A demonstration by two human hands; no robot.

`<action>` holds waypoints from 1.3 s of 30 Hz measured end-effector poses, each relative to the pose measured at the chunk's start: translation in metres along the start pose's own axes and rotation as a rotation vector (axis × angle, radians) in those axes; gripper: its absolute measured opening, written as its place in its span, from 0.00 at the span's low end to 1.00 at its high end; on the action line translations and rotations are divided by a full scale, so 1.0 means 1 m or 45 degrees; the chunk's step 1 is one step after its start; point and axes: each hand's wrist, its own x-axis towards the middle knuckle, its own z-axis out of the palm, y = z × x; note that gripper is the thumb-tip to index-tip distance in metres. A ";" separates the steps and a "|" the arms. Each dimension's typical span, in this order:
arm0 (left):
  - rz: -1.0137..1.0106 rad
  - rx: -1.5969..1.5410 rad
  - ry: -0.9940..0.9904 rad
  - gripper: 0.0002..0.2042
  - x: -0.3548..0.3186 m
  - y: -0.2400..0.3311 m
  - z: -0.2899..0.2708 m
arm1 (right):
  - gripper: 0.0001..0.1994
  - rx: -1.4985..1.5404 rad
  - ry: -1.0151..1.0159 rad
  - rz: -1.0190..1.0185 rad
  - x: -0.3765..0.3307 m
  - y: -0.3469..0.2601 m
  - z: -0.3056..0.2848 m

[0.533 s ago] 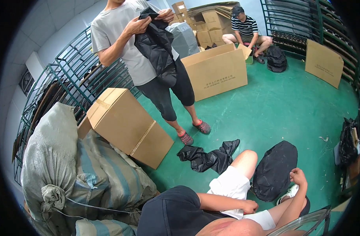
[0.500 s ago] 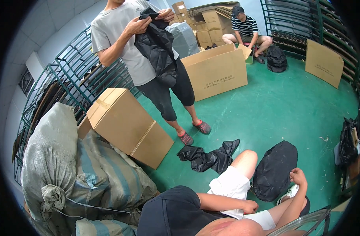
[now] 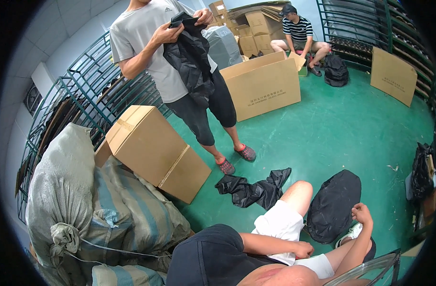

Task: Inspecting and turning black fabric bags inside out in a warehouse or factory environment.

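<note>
Person sits on green floor (image 3: 351, 124). Left hand (image 3: 303, 249) curled into a fist, resting on white shorts (image 3: 280, 224), nothing seen in it. Right hand (image 3: 363, 214) raised, fingers curled, right at the edge of black bag (image 3: 333, 205); can't tell if it grips the bag. Hands apart. Bag lies on the floor just beside the bare knee. Crumpled black cloth (image 3: 253, 189) lies near, to the left of the knee. Standing person (image 3: 151, 43) holds a black jacket (image 3: 191, 57). Cardboard box (image 3: 156, 150) beside big sacks (image 3: 84, 205).
</note>
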 end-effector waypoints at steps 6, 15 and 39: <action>0.400 -0.087 0.412 0.09 -0.031 0.014 -0.049 | 0.09 -0.045 -0.033 0.038 -0.002 -0.009 0.006; -0.102 -0.450 1.683 0.06 -0.120 -0.075 -0.190 | 0.07 -0.068 -0.006 0.057 -0.002 0.003 -0.003; -1.545 -0.796 1.035 0.40 -0.112 -0.388 0.012 | 0.10 -0.105 -0.026 0.422 -0.051 0.037 -0.029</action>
